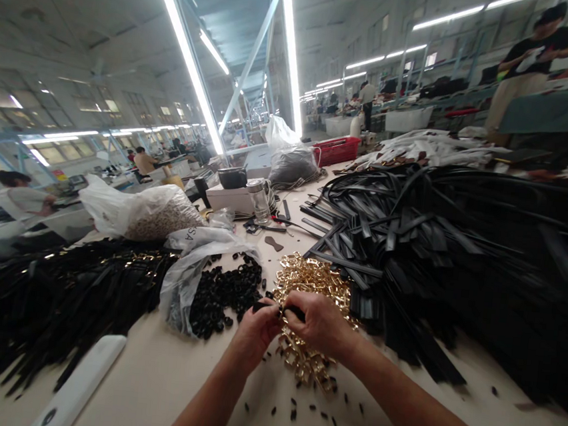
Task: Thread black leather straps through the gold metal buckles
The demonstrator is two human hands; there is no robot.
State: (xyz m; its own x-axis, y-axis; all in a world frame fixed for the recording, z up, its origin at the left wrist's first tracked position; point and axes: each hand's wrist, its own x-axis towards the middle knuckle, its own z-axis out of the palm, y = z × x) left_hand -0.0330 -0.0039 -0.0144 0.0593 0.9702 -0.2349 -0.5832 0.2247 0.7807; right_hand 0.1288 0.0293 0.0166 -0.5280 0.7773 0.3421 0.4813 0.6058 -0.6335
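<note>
In the head view my left hand (257,333) and my right hand (322,322) meet over the table, fingers closed in a pinch. Between them is a dark strap (295,312), and each hand grips part of it; the fingers hide most of it. Directly under and behind my hands lies a heap of gold metal buckles (308,274). Left of them, small black loops (220,294) spill out of a clear plastic bag (178,296). Small black bits (293,415) are scattered on the table in front of my forearms.
Long black straps (393,230) are piled high on the right. Black straps with gold fittings (66,286) cover the left side, near a long white object (81,381). Behind stand a glass jar (260,200), a filled plastic bag (163,211) and a red basket (337,151). People work farther off.
</note>
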